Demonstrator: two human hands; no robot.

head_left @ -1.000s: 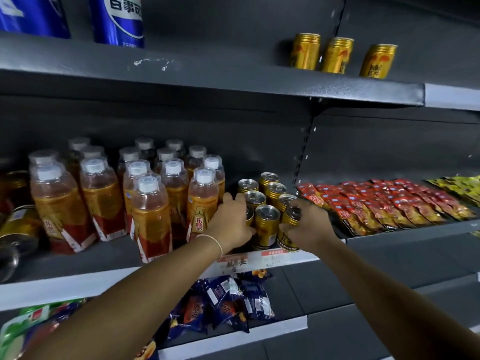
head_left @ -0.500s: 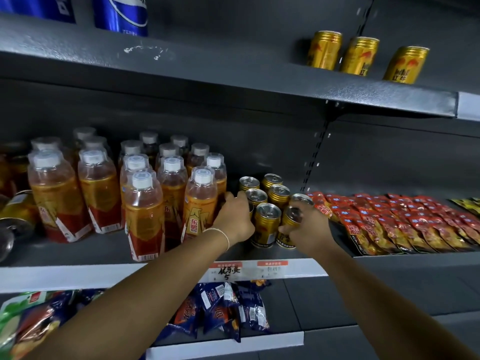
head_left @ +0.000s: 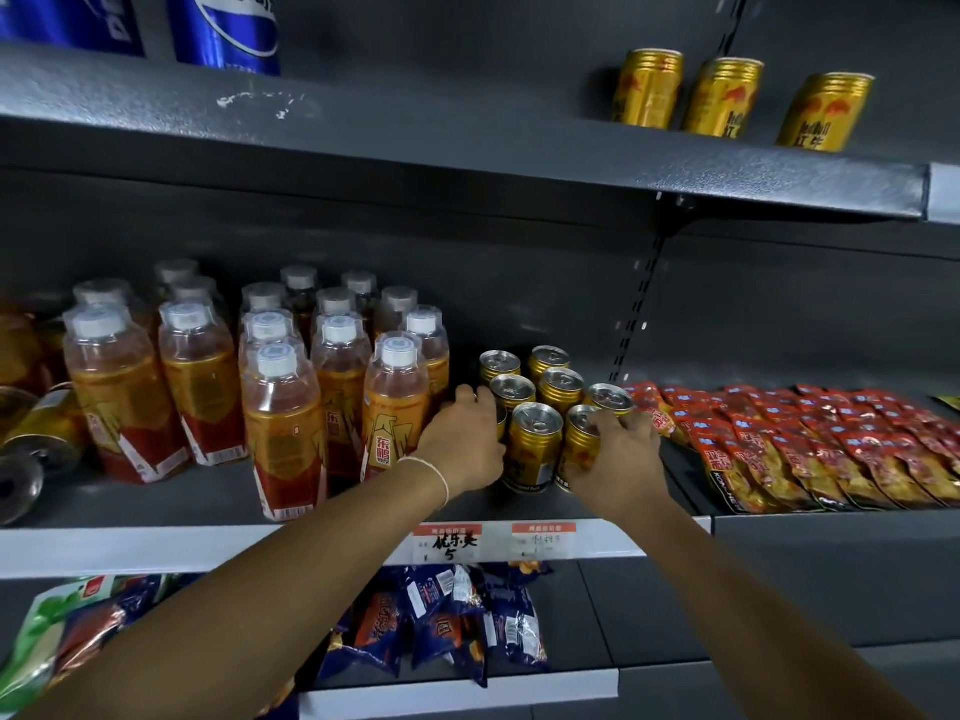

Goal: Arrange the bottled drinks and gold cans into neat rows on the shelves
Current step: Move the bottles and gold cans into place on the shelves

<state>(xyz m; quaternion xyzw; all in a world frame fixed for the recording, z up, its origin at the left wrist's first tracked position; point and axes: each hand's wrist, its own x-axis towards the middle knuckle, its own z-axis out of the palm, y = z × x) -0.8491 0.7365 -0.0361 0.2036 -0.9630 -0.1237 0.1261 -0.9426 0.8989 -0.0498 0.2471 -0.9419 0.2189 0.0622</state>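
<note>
Grey shelf (head_left: 208, 493): gold cans (head_left: 535, 449), rigid, slick, best gripped at the sides; right hand (head_left: 618, 459) wraps one, left hand (head_left: 467, 444) apparently another, mostly hidden.

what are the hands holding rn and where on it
Right hand grips the front-right gold can by its side; left hand covers another can, grip unclear.

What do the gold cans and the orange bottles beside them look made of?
The gold cans look like metal, probably aluminium: glossy gold walls, shiny silver tops with pull tabs. The bottles seem clear plastic: the orange drink shows through, with glossy labels and white caps.
</note>
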